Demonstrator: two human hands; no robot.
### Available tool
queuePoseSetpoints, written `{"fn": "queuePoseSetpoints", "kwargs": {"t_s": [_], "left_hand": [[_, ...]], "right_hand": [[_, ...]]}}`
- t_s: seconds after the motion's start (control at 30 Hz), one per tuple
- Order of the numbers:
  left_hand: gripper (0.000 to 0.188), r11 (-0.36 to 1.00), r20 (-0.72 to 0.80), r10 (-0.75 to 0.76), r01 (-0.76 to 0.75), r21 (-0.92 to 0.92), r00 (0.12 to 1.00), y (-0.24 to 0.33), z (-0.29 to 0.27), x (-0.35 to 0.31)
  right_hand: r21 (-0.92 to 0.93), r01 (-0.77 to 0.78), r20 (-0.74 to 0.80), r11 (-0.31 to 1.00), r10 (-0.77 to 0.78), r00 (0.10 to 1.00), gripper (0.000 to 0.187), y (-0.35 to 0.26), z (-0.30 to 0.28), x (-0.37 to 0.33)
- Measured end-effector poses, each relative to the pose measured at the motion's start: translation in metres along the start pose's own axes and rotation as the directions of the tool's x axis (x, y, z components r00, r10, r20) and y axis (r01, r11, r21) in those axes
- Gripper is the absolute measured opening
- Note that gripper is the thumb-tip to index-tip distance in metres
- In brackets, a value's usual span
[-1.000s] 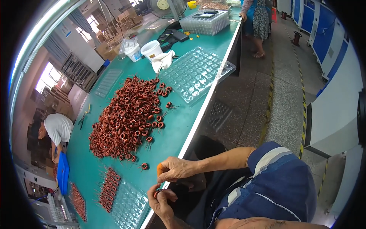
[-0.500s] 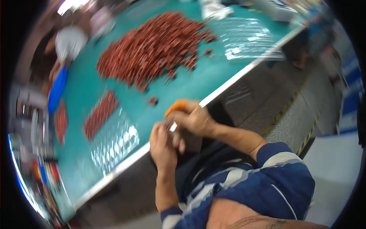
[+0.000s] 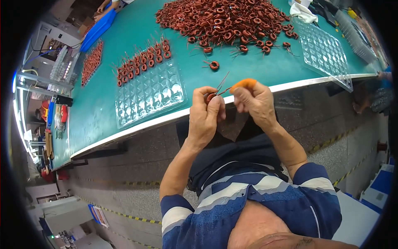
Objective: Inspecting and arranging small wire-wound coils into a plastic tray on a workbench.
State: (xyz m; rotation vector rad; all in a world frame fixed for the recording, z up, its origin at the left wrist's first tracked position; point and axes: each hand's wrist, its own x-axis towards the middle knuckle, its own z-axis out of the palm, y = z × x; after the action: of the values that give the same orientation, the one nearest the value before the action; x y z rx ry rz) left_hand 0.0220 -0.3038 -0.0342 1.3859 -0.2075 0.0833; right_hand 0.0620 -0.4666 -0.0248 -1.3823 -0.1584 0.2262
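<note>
A copper-red toroidal coil point(image 3: 211, 98) is pinched between the thumb and fingers of my left hand point(image 3: 202, 118), just off the table's front edge. Two wire leads stick out from it, one pointing up and one toward the right. My right hand point(image 3: 258, 103) wears an orange finger cover point(image 3: 244, 84) and has its fingers closed around the end of the right-hand lead. On the table beyond lies a single loose coil point(image 3: 214, 65). To the left, a clear plastic tray point(image 3: 149, 93) has rows of coils point(image 3: 144, 67) in its far pockets.
A large heap of coils point(image 3: 224, 20) covers the far middle of the green table point(image 3: 232, 76). Another clear tray point(image 3: 325, 50) overhangs the front edge at right, near a white cloth point(image 3: 303, 13). At far left are more coils in rows point(image 3: 92, 62) and a blue bin point(image 3: 98, 30) beside another person's arm.
My view has turned and sharpened from a blurred, tilted one. My hands, close together before, are now farther apart, with the coil and its leads showing between them.
</note>
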Motion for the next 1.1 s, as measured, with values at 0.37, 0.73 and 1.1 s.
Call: {"fn": "queuePoseSetpoints", "kwargs": {"t_s": [0.37, 0.73, 1.1], "left_hand": [[0.032, 0.619, 0.381, -0.135, -0.222, 0.753, 0.914, 0.065, -0.017, 0.009], [0.022, -0.177, 0.763, -0.083, -0.763, 0.622, 0.641, 0.060, -0.022, 0.013], [0.014, 0.010, 0.568, 0.018, -0.568, 0.823, 0.823, 0.037, -0.030, 0.004]], "right_hand": [[0.194, -0.196, 0.312, 0.961, 0.129, 0.941, 0.027, 0.001, -0.005, 0.011], [0.094, -0.187, 0.375, 0.978, 0.139, 0.916, 0.020, 0.023, -0.009, 0.019], [-0.016, -0.184, 0.248, 0.983, 0.182, 0.951, 0.018, 0.010, 0.006, 0.012]]}}
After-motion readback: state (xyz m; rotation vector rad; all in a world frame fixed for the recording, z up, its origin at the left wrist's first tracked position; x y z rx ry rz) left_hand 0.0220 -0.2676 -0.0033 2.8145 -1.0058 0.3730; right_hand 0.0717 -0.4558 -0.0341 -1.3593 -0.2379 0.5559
